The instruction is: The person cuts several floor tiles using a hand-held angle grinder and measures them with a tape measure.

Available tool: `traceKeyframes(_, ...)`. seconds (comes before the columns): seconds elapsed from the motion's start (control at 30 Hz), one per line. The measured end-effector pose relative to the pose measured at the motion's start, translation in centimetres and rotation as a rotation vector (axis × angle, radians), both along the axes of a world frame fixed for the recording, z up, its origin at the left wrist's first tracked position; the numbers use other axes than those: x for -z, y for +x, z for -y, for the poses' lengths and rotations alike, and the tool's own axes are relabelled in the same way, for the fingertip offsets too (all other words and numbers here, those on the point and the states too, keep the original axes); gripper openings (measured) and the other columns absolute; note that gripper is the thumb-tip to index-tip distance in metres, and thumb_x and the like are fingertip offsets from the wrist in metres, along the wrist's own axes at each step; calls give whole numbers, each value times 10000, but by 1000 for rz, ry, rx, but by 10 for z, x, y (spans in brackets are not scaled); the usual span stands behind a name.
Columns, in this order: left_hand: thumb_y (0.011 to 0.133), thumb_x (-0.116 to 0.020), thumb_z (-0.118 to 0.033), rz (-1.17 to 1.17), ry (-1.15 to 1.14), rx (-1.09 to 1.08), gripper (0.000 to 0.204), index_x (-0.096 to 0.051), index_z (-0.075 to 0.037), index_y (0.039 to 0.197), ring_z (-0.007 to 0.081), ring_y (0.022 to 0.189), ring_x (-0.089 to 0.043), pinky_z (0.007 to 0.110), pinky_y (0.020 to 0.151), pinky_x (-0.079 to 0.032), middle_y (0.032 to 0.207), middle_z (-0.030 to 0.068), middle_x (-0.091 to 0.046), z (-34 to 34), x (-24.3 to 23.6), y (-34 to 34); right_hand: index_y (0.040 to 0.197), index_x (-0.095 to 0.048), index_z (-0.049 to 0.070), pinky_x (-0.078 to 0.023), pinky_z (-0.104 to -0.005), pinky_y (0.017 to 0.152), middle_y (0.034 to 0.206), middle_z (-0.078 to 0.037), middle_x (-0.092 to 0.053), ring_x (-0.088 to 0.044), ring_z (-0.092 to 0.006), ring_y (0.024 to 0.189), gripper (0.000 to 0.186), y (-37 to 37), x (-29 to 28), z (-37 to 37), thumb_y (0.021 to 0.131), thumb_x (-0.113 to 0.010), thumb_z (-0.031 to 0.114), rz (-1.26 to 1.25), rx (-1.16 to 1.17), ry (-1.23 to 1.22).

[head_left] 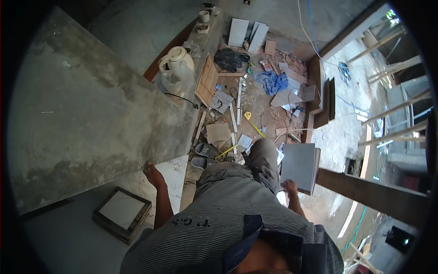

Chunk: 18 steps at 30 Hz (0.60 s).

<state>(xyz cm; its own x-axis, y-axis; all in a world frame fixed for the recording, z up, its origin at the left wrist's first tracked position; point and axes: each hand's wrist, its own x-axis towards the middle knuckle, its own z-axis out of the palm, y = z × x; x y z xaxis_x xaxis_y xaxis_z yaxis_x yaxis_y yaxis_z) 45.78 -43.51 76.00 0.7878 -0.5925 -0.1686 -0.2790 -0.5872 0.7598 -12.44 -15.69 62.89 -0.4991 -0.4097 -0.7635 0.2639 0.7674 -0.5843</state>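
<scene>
The person is standing with the two hands well apart, one on either side of the body. The left hand is reaching out to the side, its fingertips meeting the lower edge of a broad concrete slab; I cannot tell whether the fingers are gripping it or only resting there. The right hand is hanging beside the knee, partly hidden, at the near corner of a stack of grey tiles. That stack is lying just ahead of the right hand, and I cannot tell whether the fingers are closing on it.

Ahead of both hands and between them, a yellow tape measure is lying on the littered floor, its blade running back toward the person's knee. A pair of dark slippers is sitting to the right of the left hand and slightly ahead. Farther ahead of that hand, a cream jug is standing on a ledge. Well ahead of the right hand, a blue cloth is lying crumpled, with a black plastic bag slumping beyond it to the left. Behind the left hand and farther left, a dark-bordered panel with a pale middle is lying flat.
</scene>
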Motion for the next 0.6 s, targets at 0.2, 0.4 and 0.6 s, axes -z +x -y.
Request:
traceKeyframes(0.2, 921, -581, -326, -703, -8, 296, 508, -510, 21, 1285, 280, 1096, -569, 386, 958, -418, 1211, 169, -579, 37, -66, -88, 1096, -622, -10, -527, -355, 634, 895, -165, -675, -672, -251, 791, 347, -89, -23, 203, 853, -595, 236, -469, -525, -57)
traceKeyframes(0.4, 978, -498, -335, 579, -583, 536, 476, -526, 57, 1248, 331, 1237, -495, 411, 1049, -353, 1283, 219, -545, 173, -181, -121, 1114, -630, 16, -481, -424, 885, 1076, -232, -644, -605, -396, 1040, 374, -131, -66, 436, 847, -614, 277, -822, -825, -246)
traceKeyframes(0.6, 896, -669, -274, 1827, -631, 86, 448, -558, 17, 1218, 370, 1107, -537, 469, 964, -416, 1250, 223, -524, 301, -232, -116, 1192, -586, -10, -450, -422, 959, 1155, -265, -604, -567, -396, 1116, 469, -183, -10, 771, 818, -626, 270, -737, -1018, -473)
